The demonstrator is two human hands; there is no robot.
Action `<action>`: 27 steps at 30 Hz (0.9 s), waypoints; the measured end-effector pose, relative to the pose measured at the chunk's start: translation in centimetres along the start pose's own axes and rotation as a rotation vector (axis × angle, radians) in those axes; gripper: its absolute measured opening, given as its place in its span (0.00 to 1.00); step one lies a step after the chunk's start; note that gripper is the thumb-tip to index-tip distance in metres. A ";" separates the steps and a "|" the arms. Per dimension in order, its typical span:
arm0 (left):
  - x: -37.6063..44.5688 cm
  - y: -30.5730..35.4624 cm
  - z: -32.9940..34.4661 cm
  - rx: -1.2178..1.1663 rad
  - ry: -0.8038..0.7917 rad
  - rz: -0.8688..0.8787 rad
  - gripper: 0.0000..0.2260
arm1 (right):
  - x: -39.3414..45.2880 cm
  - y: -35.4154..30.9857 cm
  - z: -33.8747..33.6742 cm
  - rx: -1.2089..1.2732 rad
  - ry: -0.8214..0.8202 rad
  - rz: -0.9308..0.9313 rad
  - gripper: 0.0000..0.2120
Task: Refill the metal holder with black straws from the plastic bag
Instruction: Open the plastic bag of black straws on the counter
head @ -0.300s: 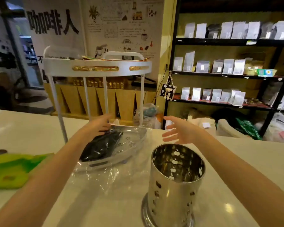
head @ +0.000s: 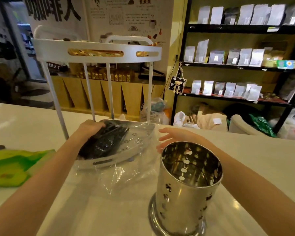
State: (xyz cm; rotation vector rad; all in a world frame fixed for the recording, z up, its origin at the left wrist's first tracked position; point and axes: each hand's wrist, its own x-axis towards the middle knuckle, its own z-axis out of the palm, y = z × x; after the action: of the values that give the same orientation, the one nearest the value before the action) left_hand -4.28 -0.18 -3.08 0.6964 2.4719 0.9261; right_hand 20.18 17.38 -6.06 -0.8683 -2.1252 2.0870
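Observation:
A shiny perforated metal holder stands upright and empty on the white counter, near the front right. A bundle of black straws lies inside a clear plastic bag that rests in the lower tray of a white two-tier rack. My left hand reaches in at the far end of the bundle, fingers curled over the straws through the bag. My right hand hovers open just behind the holder, right of the bag, fingers spread and holding nothing.
The white rack rises over the bag, its upright posts close around my left hand. A green packet lies at the counter's left. Black shelves of pouches and bags on the floor stand beyond the counter.
My left hand has closed down onto the far end of the straw bundle. My right hand has dropped a little lower, behind the holder.

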 end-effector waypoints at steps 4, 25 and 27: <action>0.6 -0.3 0.0 0.166 -0.015 0.052 0.19 | 0.7 -0.1 1.0 0.075 -0.072 0.066 0.27; -1.8 1.4 -1.6 -0.722 -0.353 -0.062 0.08 | -2.0 -7.9 0.9 0.297 0.171 -0.159 0.12; -2.1 2.2 -2.0 -0.811 -0.341 -0.032 0.09 | -3.0 -9.4 0.9 0.320 0.167 -0.204 0.11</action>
State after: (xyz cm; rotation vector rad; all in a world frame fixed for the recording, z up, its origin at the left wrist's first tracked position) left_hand -2.98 -0.94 0.19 0.4653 1.5983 1.5036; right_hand 19.02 15.92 3.63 -0.7227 -1.6601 2.0866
